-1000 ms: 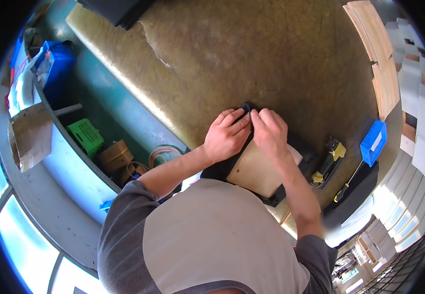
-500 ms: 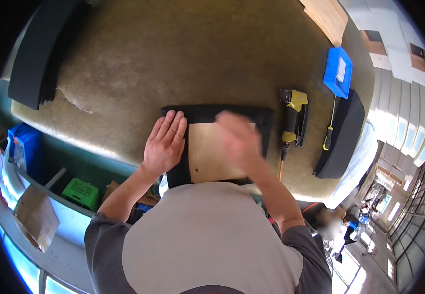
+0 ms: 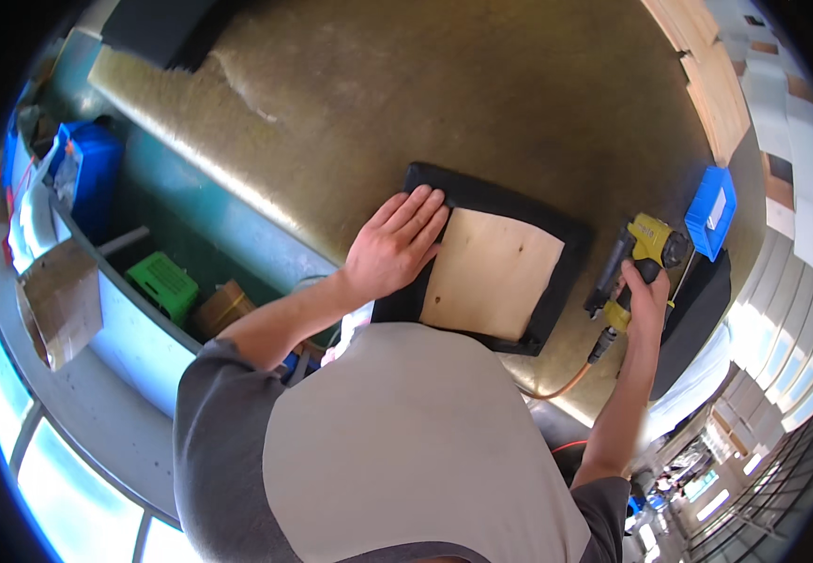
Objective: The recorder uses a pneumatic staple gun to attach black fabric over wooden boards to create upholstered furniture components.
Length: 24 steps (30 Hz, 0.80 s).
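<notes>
Fingers of left hand [image 3: 389, 251] lie flat, together, on black-fabric-wrapped plywood seat panel [image 3: 493, 272]. Right hand [image 3: 644, 298] clamped round yellow pneumatic stapler [image 3: 633, 267] nr table's right edge. Best keep fabric taut w/ firm pressure.

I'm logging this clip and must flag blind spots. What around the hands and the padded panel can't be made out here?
Head view only:
- Near edge of the black-wrapped wooden panel: hidden by the person's own shoulder.
- Panel's left edge under the left hand: covered by palm and fingers.
- Grip and trigger of the yellow nail gun: wrapped by the right hand.
- Blue bin contents: too small, bent near the rim.
</notes>
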Each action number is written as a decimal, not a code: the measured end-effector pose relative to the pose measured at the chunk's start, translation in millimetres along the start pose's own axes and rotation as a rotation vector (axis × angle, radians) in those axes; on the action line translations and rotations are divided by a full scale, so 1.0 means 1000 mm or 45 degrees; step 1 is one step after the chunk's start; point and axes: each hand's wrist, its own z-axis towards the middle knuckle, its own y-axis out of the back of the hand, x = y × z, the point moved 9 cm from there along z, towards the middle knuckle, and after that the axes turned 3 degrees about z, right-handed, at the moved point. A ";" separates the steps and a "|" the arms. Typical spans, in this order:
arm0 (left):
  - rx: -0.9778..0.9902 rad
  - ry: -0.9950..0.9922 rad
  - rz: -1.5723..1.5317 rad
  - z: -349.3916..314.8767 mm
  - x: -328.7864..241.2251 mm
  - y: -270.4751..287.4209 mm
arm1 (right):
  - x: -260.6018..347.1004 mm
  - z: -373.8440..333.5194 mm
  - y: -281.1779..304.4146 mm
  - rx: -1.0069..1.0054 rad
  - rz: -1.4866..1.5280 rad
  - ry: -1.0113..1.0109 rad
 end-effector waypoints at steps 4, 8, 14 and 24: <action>-0.169 -0.075 0.011 -0.003 0.003 0.000 | 0.091 -0.066 -0.131 0.532 0.134 0.116; -0.221 -0.100 0.017 -0.005 0.006 0.001 | 0.095 -0.070 -0.199 0.698 -0.069 0.106; -0.267 -0.126 0.071 -0.012 0.003 0.003 | 0.096 -0.066 -0.214 0.659 -0.454 0.193; -0.251 -0.174 0.124 -0.017 0.000 0.001 | 0.122 -0.066 -0.251 0.705 -0.536 0.281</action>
